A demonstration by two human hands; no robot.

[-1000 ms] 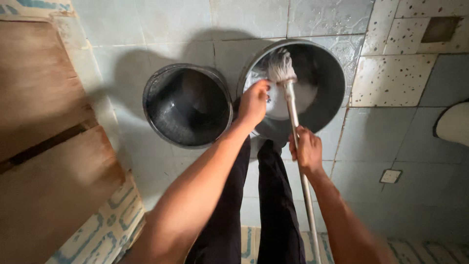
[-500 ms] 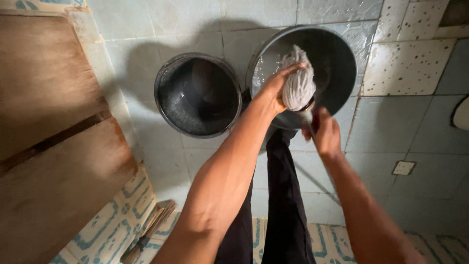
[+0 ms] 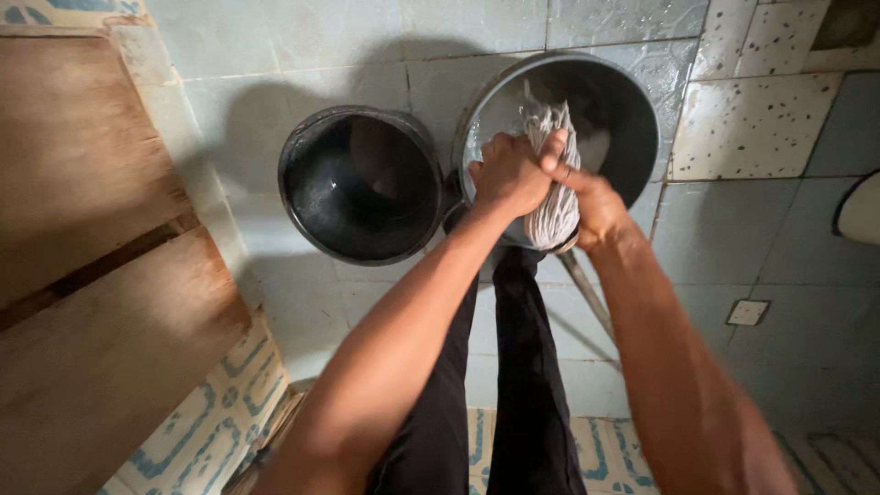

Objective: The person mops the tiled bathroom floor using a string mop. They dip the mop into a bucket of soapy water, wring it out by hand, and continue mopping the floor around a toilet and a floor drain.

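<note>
Both hands now close together: left hand (image 3: 506, 174) and right hand (image 3: 587, 197) squeeze the grey mop head (image 3: 553, 188) over the right bucket (image 3: 632, 119), wringing it.

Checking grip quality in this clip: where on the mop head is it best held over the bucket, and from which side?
Probably around the bunched grey strands of the mop head, from above, one hand over the other. The strands are gathered into one bundle over the right bucket, and the left hand and right hand both wrap it. The handle slants down toward the person.
</note>
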